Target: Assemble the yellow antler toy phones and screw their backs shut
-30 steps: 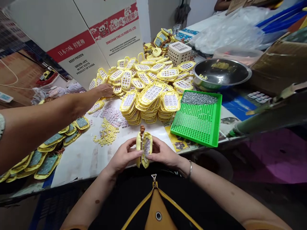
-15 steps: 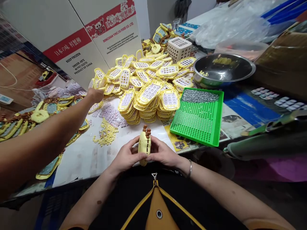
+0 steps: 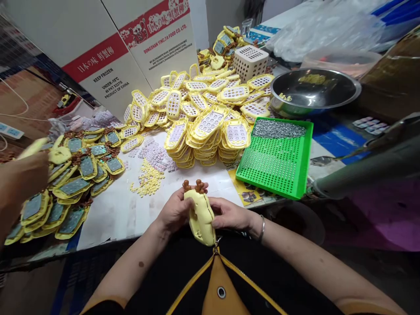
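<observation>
Both hands grip one yellow toy phone shell (image 3: 201, 216) with small brown antlers at its top, its plain back facing up. My left hand (image 3: 173, 210) wraps its left side and my right hand (image 3: 229, 214) pinches its right side, just above the table's near edge. Ahead lies a big pile of yellow keypad shells (image 3: 203, 113), some stacked. Loose yellow buttons (image 3: 148, 180) and pale keypad pieces (image 3: 154, 155) are scattered on the white tabletop (image 3: 124, 210).
A green perforated tray (image 3: 275, 162) with small screws sits to the right, a steel bowl (image 3: 313, 89) behind it. Finished shells with grey boards (image 3: 75, 175) cover the left. A co-worker's hand (image 3: 22, 179) holds a yellow piece at far left. Cardboard boxes (image 3: 124, 48) stand behind.
I closed the two halves together and turned the shell so its back faces up. The co-worker's arm pulled back from the pile to the far left.
</observation>
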A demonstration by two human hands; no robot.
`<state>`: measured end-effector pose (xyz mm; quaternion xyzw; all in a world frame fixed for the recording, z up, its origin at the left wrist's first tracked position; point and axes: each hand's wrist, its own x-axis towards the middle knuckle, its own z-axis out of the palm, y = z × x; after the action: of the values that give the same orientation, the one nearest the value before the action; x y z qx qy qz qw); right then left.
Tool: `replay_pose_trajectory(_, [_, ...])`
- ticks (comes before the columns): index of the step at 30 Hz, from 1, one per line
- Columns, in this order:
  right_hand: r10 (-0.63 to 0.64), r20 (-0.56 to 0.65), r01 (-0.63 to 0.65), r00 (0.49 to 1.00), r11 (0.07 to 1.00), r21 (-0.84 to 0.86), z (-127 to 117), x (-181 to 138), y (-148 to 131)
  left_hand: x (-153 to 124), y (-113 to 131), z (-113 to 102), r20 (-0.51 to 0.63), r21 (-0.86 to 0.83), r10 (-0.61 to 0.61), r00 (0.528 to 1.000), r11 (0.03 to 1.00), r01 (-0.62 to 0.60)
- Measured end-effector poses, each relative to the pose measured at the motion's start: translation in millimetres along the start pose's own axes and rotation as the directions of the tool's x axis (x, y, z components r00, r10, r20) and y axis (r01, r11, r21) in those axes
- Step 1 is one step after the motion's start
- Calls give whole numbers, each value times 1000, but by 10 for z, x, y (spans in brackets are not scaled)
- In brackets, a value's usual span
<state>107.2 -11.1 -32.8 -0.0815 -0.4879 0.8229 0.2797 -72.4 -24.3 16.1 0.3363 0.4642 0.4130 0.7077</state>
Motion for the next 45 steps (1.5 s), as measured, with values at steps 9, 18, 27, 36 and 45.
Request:
replay_pose_trajectory(9, [-93, -433, -230, 896, 738, -635, 193, 25, -71, 21, 5, 203, -219, -191, -78, 973, 981, 36])
replay_pose_trajectory(18, [-289, -373, -108, 882, 647, -755, 130, 21, -91, 11, -1, 131, -205, -128, 104, 973, 983, -132])
replay_pose_trajectory(27, [-474, -241, 6, 847, 461, -887, 185, 105, -144, -38, -33, 75, -241, 87, 380, 893, 925, -370])
replay_pose_trajectory(36, [-632, -139, 91, 762, 316, -944, 160, 123, -98, -115, 2, 182, -224, 360, 508, 832, 836, -414])
replay_pose_trajectory(45, [-492, -463, -60, 738, 635, -770, 61, 136, 176, -1, -83, 129, -254, 376, 513, 820, 834, -405])
